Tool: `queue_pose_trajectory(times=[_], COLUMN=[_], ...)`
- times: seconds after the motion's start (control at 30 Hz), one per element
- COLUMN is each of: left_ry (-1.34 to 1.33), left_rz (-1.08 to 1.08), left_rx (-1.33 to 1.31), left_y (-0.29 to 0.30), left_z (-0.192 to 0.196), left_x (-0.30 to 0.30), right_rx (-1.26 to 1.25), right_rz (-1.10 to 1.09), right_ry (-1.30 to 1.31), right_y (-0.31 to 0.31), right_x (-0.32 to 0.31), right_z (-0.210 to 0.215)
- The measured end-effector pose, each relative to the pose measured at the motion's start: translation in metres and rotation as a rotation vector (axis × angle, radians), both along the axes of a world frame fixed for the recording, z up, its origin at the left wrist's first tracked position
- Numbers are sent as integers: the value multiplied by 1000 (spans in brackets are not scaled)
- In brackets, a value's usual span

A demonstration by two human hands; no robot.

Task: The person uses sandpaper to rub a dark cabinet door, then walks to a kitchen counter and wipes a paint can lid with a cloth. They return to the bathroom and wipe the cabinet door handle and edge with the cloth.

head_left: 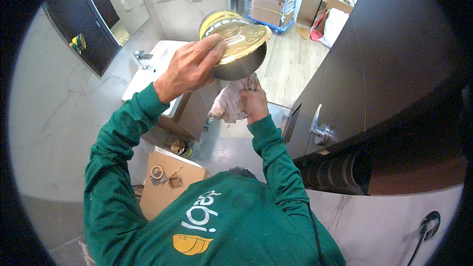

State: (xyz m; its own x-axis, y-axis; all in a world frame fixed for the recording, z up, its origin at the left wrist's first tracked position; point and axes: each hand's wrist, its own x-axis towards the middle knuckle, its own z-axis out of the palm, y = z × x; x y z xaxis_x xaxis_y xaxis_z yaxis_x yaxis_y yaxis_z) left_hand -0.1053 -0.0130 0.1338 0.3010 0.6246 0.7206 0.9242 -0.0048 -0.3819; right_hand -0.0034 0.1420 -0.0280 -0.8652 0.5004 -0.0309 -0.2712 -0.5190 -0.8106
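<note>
The left hand (189, 66) holds a can (235, 43) above the cloth (231, 101) (in the right hand (255, 103)).

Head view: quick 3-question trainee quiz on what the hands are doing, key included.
1. True or false: the left hand holds the round tin tilted.
2. What does the right hand hold? A) crumpled cloth B) a brush C) nothing
3. Fill in: the cloth sits directly ___ the tin.

Key: 1 true; 2 A; 3 below
</note>
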Motion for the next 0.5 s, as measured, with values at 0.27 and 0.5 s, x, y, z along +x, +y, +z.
queue_pose_trajectory(times=[0.27,0.5], left_ry=[84,119], left_rz=[29,58], left_rx=[-22,-30], left_y=[-5,-5], left_z=[14,18], left_x=[0,0], right_rx=[-7,-40], right_rz=[96,59], right_ry=[92,31], right_y=[2,-8], right_x=[-14,-19], right_z=[12,28])
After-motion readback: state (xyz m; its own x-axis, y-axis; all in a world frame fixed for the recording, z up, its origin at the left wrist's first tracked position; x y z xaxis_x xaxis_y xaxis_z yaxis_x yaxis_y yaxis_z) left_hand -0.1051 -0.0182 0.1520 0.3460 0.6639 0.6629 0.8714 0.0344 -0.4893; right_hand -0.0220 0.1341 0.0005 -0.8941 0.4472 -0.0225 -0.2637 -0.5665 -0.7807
